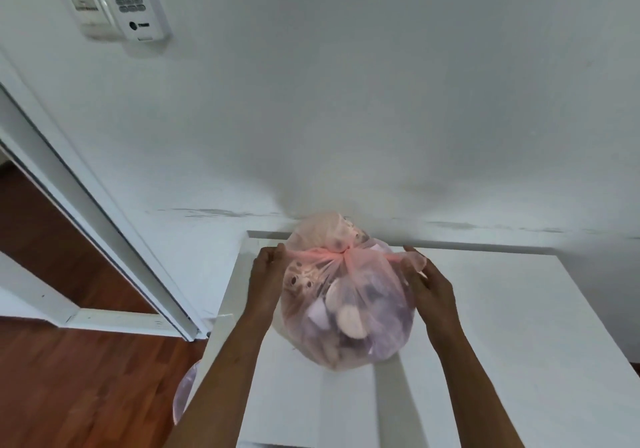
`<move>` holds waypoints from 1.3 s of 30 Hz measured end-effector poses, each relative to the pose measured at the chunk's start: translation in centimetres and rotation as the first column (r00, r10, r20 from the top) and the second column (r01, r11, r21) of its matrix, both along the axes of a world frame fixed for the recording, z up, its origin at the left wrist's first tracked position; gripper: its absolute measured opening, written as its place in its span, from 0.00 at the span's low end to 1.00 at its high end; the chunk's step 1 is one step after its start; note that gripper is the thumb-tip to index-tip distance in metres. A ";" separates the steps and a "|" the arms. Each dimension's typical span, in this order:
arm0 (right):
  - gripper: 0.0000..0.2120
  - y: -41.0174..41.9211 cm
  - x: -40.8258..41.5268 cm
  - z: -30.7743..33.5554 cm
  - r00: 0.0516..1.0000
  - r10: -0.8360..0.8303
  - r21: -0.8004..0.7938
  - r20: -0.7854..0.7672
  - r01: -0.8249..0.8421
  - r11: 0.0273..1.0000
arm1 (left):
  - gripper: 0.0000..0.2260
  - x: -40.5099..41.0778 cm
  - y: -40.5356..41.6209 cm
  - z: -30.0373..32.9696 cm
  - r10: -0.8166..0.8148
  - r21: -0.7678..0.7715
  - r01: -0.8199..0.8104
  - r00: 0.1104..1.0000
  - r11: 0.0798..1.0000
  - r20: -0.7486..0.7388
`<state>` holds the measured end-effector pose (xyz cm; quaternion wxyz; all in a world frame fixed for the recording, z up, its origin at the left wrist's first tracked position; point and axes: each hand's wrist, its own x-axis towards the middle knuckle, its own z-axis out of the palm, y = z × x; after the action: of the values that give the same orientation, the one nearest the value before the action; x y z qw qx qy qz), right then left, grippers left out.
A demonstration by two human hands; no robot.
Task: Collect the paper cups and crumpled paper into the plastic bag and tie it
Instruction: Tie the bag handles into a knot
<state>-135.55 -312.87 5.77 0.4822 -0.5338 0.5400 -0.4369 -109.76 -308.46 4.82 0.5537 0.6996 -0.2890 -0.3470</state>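
On one white table (485, 309), two hands, left (266, 274) and right (429, 284), each pinch one knotted pink bag's (346, 309) ends.

The plastic bag (346, 309) stands near the worktop's (502, 326) back left corner, close to the wall (346, 118); little room shows behind it. Bare worktop spreads to its right and in front. Both hands flank the bag, left hand (266, 274) and right hand (429, 288).
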 end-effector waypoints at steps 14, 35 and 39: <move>0.13 1.1 12.5 -0.7 0.897 0.433 0.069 -0.090 -0.428 0.901 | 0.26 6.6 9.2 0.4 0.244 0.076 -0.244 0.970 0.967 0.021; 0.16 12.0 47.1 -4.6 0.795 0.556 0.097 -0.242 -0.550 0.830 | 0.33 37.3 23.1 -5.0 0.452 0.076 -0.448 0.892 0.891 -0.033; 0.18 13.3 49.2 -10.1 0.880 0.423 0.267 -0.214 -0.364 0.892 | 0.30 40.1 22.0 -9.0 0.331 0.190 -0.317 0.942 0.929 -0.049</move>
<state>-86.35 -299.60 -4.32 0.5398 -0.6303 0.5242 -0.1912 -69.65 -286.50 -4.22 0.5493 0.7703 -0.1146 -0.3031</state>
